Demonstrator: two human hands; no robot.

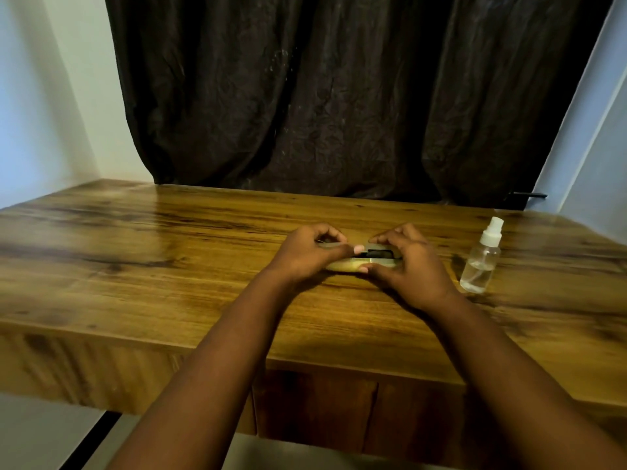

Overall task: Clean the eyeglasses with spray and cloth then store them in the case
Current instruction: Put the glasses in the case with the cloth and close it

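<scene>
Hands: left [305, 254] and right [409, 266] both gripping case [375, 259] ends, fingers curled, on table [169, 249].

Just one view, a wide-angle cam on the person's head, looking forward and down over both forearms. The left hand [307, 254] and right hand [407, 266] sit close, about mid-frame; beyond them the table [135, 239] runs back to a dark curtain [339, 96].
</scene>
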